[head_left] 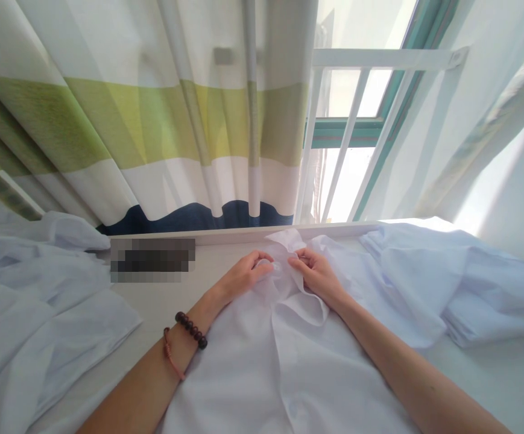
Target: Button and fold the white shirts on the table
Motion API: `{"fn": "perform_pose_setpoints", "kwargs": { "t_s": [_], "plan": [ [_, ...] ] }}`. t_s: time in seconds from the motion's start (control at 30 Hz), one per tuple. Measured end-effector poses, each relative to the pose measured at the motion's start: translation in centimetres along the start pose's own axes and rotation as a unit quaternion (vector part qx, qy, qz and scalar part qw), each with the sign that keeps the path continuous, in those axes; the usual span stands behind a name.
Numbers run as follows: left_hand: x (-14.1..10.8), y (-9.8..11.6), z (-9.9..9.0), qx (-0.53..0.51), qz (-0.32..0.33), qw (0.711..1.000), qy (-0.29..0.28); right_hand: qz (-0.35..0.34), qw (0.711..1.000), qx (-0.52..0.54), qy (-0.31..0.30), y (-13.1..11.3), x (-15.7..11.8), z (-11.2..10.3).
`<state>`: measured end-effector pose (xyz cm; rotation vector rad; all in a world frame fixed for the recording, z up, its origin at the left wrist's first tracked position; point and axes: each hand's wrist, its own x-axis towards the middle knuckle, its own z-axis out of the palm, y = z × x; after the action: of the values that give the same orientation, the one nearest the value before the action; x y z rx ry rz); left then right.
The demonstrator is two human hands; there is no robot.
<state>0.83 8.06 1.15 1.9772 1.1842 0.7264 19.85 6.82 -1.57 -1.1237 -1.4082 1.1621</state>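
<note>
A white garment (243, 361), which looks like a shirt with a front opening, lies spread out on a pale surface in front of me. At its far end the cloth is bunched and stands up near the collar (286, 240). My left hand (255, 271) is closed on the left side of this upper part, thumb and fingers pinching the fabric. Opposite it, my right hand (313, 271) pinches the right edge, where a fold of cloth loops down below the fingers. The fingertips are partly hidden by fabric.
Crumpled white cloth (22, 319) lies at the left, and folded white garments (424, 277) at the right. A pixelated dark patch (153, 260) covers something at the back. Behind stand a striped curtain (153, 126), a white railing (388, 58) and a green-framed window (347, 135).
</note>
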Motion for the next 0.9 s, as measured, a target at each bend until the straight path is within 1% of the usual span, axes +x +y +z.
{"fn": "perform_pose_setpoints", "kwargs": {
  "t_s": [0.1,0.27,0.4,0.47,0.5,0.57,0.7,0.8,0.9],
  "plan": [
    [-0.16,0.09,-0.4,-0.034,-0.005,0.999,-0.031,-0.002,1.0,-0.012,-0.022,-0.06,-0.19,0.17],
    [-0.31,-0.04,-0.58,-0.086,-0.02,0.994,-0.069,-0.039,0.996,-0.063,-0.059,-0.1,-0.72,0.4],
    [-0.42,-0.12,-0.69,-0.155,-0.037,0.984,-0.08,-0.103,0.987,-0.113,-0.042,-0.08,-0.87,0.29],
    [-0.49,-0.03,-0.78,-0.166,-0.037,0.981,-0.089,-0.121,0.985,-0.122,-0.035,-0.16,-0.84,0.22],
    [-0.51,0.02,-0.8,-0.161,-0.035,0.982,-0.094,-0.117,0.986,-0.112,-0.036,-0.22,-0.81,0.2],
    [-0.53,0.05,-0.78,-0.141,-0.026,0.985,-0.098,-0.087,0.992,-0.075,-0.044,-0.37,-0.73,0.15],
    [-0.5,-0.2,-0.66,-0.092,-0.011,0.993,-0.078,-0.02,0.998,-0.014,-0.06,-0.6,-0.62,0.07],
    [-0.51,-0.45,-0.75,-0.084,-0.003,0.994,-0.076,-0.007,0.998,0.008,-0.065,-0.54,-0.65,0.07],
    [-0.53,-0.73,-0.96,-0.128,-0.005,0.988,-0.088,-0.019,0.997,-0.01,-0.067,-0.34,-0.75,0.2]
  ]
}}
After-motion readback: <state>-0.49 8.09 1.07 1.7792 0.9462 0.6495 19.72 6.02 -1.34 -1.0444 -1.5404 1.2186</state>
